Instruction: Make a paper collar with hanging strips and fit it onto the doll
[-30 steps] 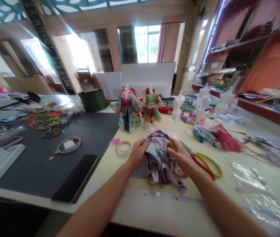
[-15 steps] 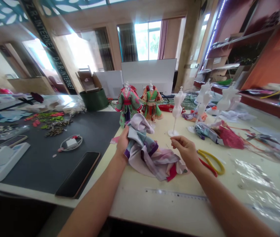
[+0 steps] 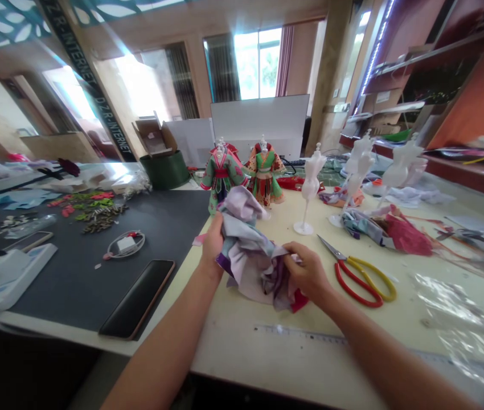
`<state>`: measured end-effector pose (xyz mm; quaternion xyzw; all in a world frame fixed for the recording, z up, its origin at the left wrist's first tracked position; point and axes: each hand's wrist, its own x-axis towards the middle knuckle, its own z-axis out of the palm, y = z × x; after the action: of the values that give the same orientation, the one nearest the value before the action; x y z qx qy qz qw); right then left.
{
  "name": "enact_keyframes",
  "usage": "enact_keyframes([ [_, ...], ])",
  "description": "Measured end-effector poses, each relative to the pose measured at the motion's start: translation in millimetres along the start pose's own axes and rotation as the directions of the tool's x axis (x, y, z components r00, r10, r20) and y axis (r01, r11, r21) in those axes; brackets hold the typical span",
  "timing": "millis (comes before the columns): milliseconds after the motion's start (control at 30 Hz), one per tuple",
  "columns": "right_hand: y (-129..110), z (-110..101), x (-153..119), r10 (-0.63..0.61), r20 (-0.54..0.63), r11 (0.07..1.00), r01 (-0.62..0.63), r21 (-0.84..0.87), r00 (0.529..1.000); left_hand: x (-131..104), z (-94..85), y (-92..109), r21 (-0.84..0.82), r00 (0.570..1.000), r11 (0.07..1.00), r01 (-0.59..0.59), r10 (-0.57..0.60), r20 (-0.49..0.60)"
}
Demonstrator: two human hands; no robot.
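A bunched doll garment in pale lilac and grey-blue, with purple and red edges, hangs between my hands just over the table. My left hand grips its left side, the fingers partly hidden by cloth. On the right side, my right hand pinches a fold of it. Scissors with one red and one yellow handle lie right of my right hand. Behind the garment stand two small dress forms, one in a green and pink robe, the other in a green and orange robe.
A bare white mannequin stands behind the scissors, with several more to its right. Fabric pieces lie at right, plastic bags nearer. A ruler lies in front. On the dark mat are a phone and a coiled cable.
My right hand has moved left and down onto the garment and now pinches it. The scissors, partly covered before, show fully. My left hand keeps its hold.
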<state>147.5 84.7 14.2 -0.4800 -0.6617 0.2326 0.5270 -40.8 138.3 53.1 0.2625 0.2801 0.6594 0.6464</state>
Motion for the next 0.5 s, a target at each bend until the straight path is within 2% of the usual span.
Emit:
enact_keyframes([
  [133, 9, -27, 11, 0.1, -0.184, 0.989, -0.077, 0.129, 0.978, 13, -8.7, 20, -0.057, 0.993, 0.993, -0.1, 0.095, -0.076],
  [333, 8, -52, 24, 0.2, -0.421, 0.947, -0.065, 0.313, 0.885, 11, -9.5, 34, -0.093, 0.98, 0.979, -0.183, 0.175, -0.091],
  [433, 5, -59, 25, 0.217, -0.498, 0.938, -0.038, 0.344, 0.84, 11, -10.9, 36, -0.089, 0.97, 0.971, -0.223, 0.212, -0.118],
  [500, 3, -63, 24, 0.187, -0.539, 0.953, -0.018, 0.302, 0.821, 11, -11.7, 37, -0.075, 0.965, 0.968, -0.238, 0.227, -0.135],
])
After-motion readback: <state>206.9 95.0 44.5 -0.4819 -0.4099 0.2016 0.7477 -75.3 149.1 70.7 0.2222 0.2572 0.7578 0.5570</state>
